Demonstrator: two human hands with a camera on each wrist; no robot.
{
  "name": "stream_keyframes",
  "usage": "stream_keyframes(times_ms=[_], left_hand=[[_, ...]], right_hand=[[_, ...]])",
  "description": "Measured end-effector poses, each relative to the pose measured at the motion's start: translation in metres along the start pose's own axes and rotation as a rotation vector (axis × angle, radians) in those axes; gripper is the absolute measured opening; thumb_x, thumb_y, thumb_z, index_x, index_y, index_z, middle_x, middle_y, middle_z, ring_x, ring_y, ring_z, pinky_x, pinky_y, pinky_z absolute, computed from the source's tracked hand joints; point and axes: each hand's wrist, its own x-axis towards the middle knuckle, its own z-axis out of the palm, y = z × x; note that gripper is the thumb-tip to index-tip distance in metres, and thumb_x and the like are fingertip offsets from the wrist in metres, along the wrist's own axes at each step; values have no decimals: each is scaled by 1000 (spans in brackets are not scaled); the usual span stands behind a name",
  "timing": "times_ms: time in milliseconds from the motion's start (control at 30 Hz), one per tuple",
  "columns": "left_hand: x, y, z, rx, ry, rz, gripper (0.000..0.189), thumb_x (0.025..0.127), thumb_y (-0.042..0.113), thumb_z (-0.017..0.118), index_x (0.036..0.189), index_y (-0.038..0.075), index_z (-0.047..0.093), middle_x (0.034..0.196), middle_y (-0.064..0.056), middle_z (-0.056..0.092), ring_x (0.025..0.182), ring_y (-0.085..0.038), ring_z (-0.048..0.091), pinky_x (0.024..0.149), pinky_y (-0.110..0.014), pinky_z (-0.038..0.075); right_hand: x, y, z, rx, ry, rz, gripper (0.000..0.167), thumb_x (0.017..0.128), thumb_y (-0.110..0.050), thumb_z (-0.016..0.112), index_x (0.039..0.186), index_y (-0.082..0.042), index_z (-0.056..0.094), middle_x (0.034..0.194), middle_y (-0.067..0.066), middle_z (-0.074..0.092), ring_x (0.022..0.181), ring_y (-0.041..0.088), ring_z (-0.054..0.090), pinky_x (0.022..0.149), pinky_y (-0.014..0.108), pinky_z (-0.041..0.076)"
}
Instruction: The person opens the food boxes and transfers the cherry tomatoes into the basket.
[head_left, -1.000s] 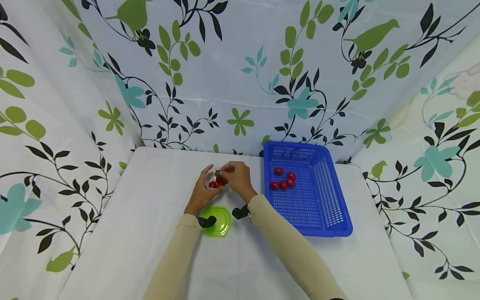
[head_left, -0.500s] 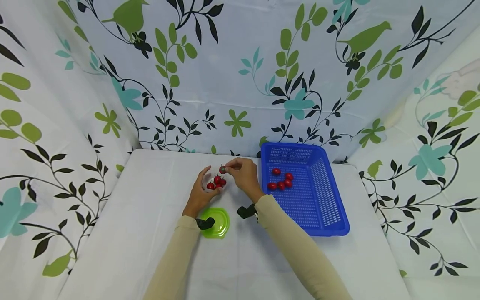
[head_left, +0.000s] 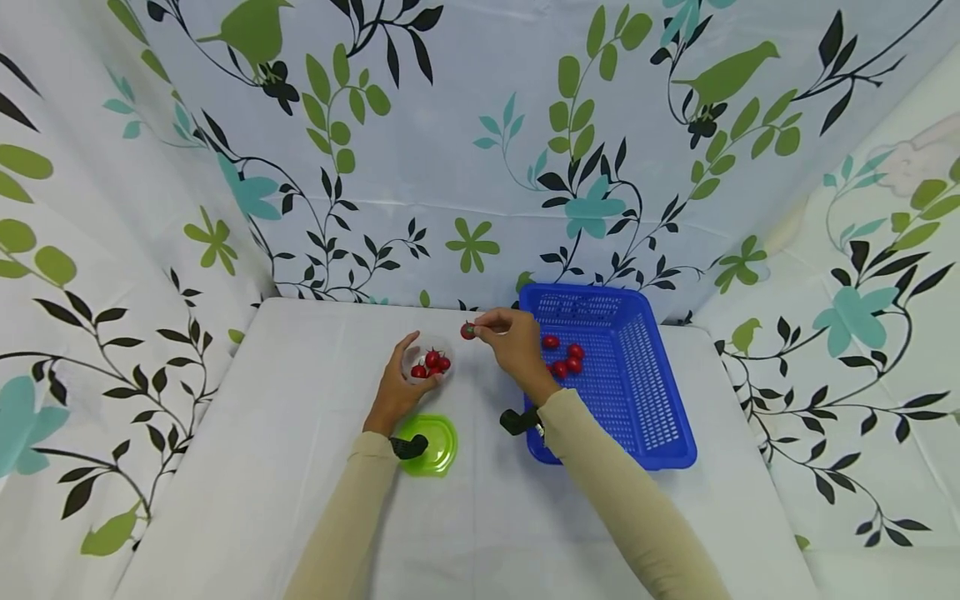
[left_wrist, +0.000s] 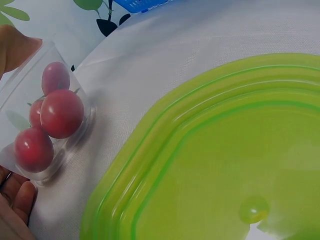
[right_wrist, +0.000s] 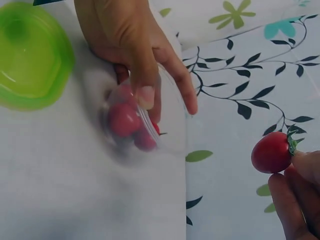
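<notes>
My left hand [head_left: 397,390] grips a clear plastic container [left_wrist: 24,85] from the side, its thumb and fingers round the wall. Several cherry tomatoes [left_wrist: 62,114] lie inside it, some with green stems. Up and to the right of the container, my right hand [head_left: 519,346] pinches one cherry tomato [right_wrist: 271,152] by its green top between thumb and fingers, clear of the table. A green plastic lid [head_left: 442,450] lies flat on the table close to my left wrist.
A blue plastic basket [head_left: 645,375] stands to the right, partly behind my right hand and wrist. Several red cherry tomatoes [head_left: 574,352] sit in its left part. White cloth covers the table [head_left: 300,400], and a leaf-patterned curtain [head_left: 420,167] hangs behind.
My right hand has drawn a cherry tomato up out of the container and moved right with it, toward the basket. My left hand keeps its hold on the container.
</notes>
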Motion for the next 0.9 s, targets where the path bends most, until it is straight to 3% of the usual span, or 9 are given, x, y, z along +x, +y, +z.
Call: stream_keyframes(times_ms=[400,667,900], left_hand=[[-2,1,-4,17,-7,-1,95,91,30,86,167,31,30,170,-13,36,161,-35,28,131,-65,22],[-3,3,-3,23,-1,-1,93,92,27,85,167,31,30,171,-14,35,162,-34,26,131,-65,20],[-2,2,-2,11,-4,-16,94,91,29,86,167,34,30,172,-11,34,163,-34,24,131,-66,19]], right_hand=[[-8,18,-41,63,62,98,5,95,-17,82,99,-16,82,105,2,80,97,20,73,80,28,58],[-10,39,-63,76,126,128,7,96,-16,80,102,-12,81,107,6,80,96,19,73,79,26,59],[-10,57,-79,78,157,165,11,98,-14,78,107,-8,81,110,12,80,98,23,75,86,29,61]])
